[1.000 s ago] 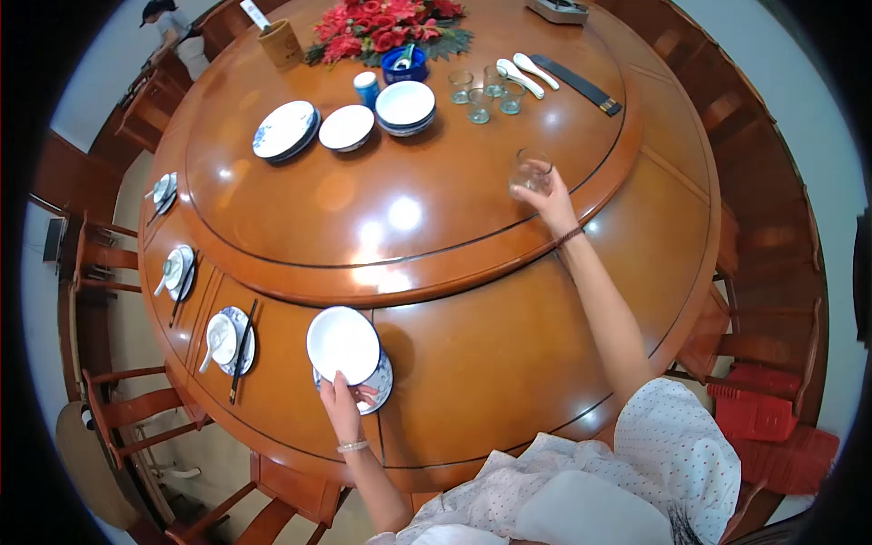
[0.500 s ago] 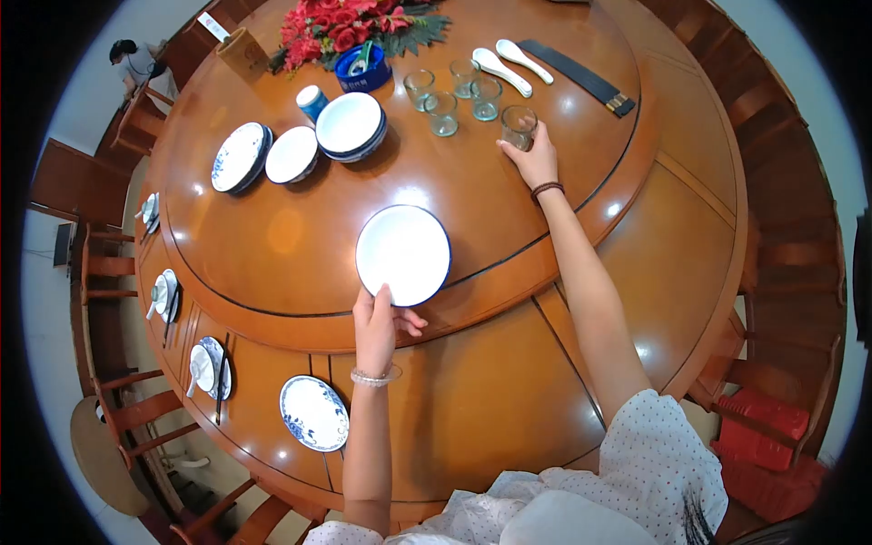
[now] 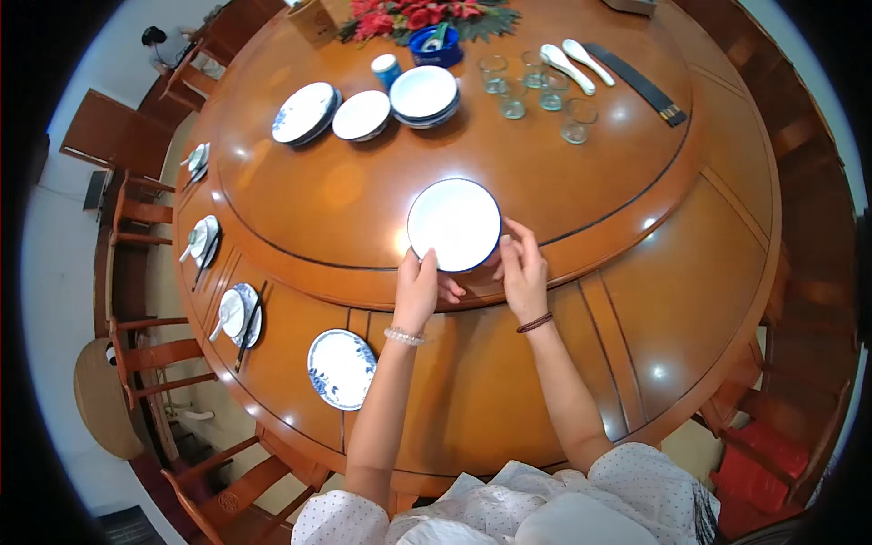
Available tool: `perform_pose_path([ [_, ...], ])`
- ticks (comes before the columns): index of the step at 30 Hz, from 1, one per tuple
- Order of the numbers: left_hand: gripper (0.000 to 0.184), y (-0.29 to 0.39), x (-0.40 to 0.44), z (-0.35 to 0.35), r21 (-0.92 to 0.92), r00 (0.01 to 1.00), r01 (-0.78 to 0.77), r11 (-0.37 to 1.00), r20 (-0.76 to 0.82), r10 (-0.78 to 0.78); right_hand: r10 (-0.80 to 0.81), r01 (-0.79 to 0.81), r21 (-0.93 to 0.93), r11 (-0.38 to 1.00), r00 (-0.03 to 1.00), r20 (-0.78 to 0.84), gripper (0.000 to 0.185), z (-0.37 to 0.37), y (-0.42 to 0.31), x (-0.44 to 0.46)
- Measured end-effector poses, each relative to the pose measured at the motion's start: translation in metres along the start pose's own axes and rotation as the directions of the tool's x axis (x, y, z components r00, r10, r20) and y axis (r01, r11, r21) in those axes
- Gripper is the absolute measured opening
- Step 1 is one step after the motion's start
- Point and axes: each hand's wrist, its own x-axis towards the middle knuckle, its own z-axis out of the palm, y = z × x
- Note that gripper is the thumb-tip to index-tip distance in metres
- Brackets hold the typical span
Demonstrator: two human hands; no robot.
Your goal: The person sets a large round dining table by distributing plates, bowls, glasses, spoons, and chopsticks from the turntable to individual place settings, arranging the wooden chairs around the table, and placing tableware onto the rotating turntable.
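Observation:
A white bowl with a dark blue rim point(image 3: 454, 225) is held over the edge of the raised turntable. My left hand point(image 3: 420, 289) grips its lower left rim, thumb on the inside. At the bowl's right side is my right hand point(image 3: 523, 271), fingers curved round that rim. A blue-patterned plate point(image 3: 341, 370) lies on the table's lower ring, left of my left forearm. Several clear glasses point(image 3: 578, 122) stand on the turntable beyond my right hand. Farther left are a stack of bowls point(image 3: 424, 94), another white bowl point(image 3: 361, 115) and stacked plates point(image 3: 305, 113).
White spoons point(image 3: 569, 69) and black chopsticks point(image 3: 636, 84) lie at the back right. Red flowers point(image 3: 409, 16), a blue container point(image 3: 434, 45) and a blue-white cylinder point(image 3: 386, 69) are behind. Place settings point(image 3: 232, 312) line the left side. Chairs surround the table; a person is at the far left.
My left hand lifted the bowl from over the patterned plate to the turntable's edge. My right hand let go of a glass, now beside the others, and came back to the bowl.

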Motion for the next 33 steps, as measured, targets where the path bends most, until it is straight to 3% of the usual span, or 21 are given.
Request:
perform_pose_path([
  [6,0.022,0.027,0.059,-0.080,0.100,0.987,-0.155,0.983,0.048,0.150,-0.120,0.125,-0.097,0.987,0.991,0.062,0.033,0.099,-0.013,0.037],
  [9,0.023,0.057,0.110,-0.117,0.191,0.967,-0.254,0.948,0.057,0.248,-0.164,0.165,-0.029,0.986,0.986,0.019,0.037,0.155,-0.003,0.083],
  [11,0.031,0.071,0.144,-0.136,0.288,0.948,-0.316,0.904,0.070,0.309,-0.152,0.152,-0.058,0.987,0.988,0.010,0.040,0.182,-0.007,0.115],
  [14,0.041,0.088,0.186,-0.156,0.201,0.921,-0.390,0.899,0.094,0.378,-0.128,0.114,-0.190,0.975,0.990,-0.062,0.035,0.217,-0.011,0.155],
  [15,0.041,0.093,0.198,-0.163,0.199,0.922,-0.387,0.900,0.110,0.372,-0.086,0.068,-0.241,0.968,0.994,-0.061,0.035,0.222,-0.015,0.165],
  [18,0.054,0.107,0.227,-0.175,0.157,0.951,-0.272,0.949,0.192,0.241,-0.176,0.121,-0.435,0.892,0.980,-0.089,0.038,0.235,0.003,0.200],
  [22,0.043,0.107,0.247,-0.180,0.145,0.948,-0.243,0.959,0.244,0.203,-0.253,0.088,-0.563,0.822,0.941,-0.223,0.045,0.248,0.000,0.200],
  [33,0.032,0.094,0.271,-0.188,0.147,0.937,-0.216,0.965,0.310,0.162,-0.261,0.073,-0.588,0.805,0.935,-0.241,0.041,0.252,0.010,0.199],
])
